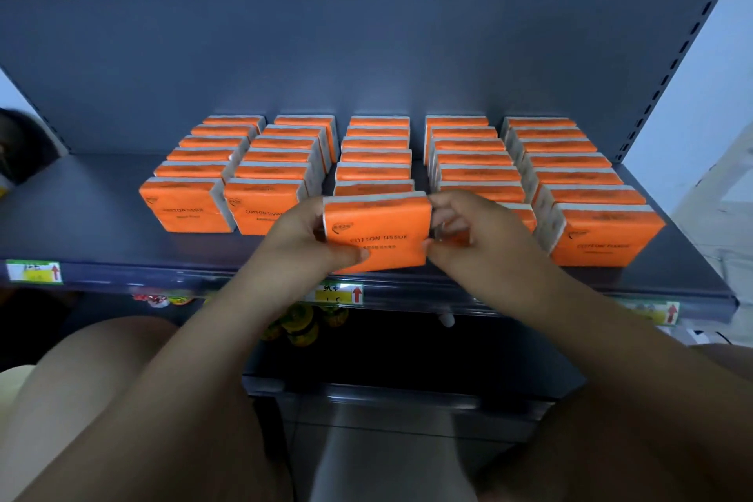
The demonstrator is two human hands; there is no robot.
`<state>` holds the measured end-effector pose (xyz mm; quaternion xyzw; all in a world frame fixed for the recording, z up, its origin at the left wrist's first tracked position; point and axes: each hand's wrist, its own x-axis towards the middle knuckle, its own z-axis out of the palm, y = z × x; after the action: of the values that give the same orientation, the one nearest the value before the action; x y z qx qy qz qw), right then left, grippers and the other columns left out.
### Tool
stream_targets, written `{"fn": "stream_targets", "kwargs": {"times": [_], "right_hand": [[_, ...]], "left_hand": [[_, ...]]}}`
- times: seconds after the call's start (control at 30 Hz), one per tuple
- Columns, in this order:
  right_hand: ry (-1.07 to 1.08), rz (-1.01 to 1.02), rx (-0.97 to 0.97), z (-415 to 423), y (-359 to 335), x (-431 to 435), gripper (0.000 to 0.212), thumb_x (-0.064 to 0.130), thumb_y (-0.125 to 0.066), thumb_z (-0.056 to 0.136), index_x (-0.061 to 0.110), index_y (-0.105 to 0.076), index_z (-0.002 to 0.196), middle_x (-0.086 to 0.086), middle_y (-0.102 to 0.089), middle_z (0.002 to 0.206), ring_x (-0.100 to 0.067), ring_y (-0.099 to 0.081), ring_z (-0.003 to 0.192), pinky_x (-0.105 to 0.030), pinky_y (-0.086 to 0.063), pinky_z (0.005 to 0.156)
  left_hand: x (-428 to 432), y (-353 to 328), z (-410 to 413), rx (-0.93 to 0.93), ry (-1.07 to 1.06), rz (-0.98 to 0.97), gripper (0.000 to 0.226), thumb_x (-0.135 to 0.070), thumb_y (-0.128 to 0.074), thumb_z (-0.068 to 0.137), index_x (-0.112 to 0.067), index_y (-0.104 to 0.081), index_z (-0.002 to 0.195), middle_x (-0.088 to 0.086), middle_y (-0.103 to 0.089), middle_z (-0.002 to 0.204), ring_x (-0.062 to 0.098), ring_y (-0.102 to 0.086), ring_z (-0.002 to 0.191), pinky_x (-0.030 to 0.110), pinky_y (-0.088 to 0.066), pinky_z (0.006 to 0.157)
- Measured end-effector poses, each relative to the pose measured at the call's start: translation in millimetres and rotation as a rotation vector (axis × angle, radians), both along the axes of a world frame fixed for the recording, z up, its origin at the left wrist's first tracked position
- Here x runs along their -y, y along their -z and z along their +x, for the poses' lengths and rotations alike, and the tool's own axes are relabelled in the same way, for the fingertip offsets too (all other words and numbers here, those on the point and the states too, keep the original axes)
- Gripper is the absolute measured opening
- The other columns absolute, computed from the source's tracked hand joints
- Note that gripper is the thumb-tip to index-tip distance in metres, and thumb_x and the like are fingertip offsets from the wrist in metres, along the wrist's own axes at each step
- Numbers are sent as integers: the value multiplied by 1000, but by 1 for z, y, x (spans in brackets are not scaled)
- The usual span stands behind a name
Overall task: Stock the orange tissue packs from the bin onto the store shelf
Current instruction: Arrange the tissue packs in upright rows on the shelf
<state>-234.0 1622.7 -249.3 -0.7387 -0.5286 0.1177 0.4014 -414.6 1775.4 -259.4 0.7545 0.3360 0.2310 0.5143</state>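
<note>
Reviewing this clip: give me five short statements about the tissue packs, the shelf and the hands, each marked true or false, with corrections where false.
1. Both hands hold one orange tissue pack at the front of the middle row. True: the left hand grips its left end, the right hand its right end.
2. The packs on the shelf stand in three rows. False: there are five rows running front to back.
3. The held pack reads "COTTON TISSUE". True.
4. The shelf's back panel is white. False: it is dark grey.
5. Price tags with red arrows sit on the shelf's front edge. True.
</note>
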Motion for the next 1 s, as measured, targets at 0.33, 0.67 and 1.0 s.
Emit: {"fn": "stream_targets", "kwargs": {"times": [0.33, 0.67, 1.0], "right_hand": [[18, -49, -264, -30, 13, -16, 32, 14, -70, 90, 31, -63, 116, 5, -63, 116, -7, -63, 95, -31, -57, 85], [82, -113, -447, -30, 18, -26, 33, 15, -70, 91, 32, -65, 119, 12, -70, 107, -6, -68, 96, -30, -55, 90], [69, -138, -468, -28, 17, -30, 32, 18, -69, 90, 45, -61, 105, 12, -72, 110, -9, -69, 102, -42, -54, 102]], "left_hand": [[13, 24, 19, 76, -328, 134, 49, -5, -84, 80, -27, -51, 108, -10, -63, 97, -3, -61, 83, 10, -47, 65], [0, 38, 28, 81, -305, 78, 39, -8, -73, 91, -24, -56, 123, -13, -67, 99, -19, -61, 83, 18, -49, 74], [1, 37, 34, 45, -314, 83, 28, -10, -64, 94, -27, -58, 114, -10, -69, 96, -11, -63, 83, 20, -48, 70]]}}
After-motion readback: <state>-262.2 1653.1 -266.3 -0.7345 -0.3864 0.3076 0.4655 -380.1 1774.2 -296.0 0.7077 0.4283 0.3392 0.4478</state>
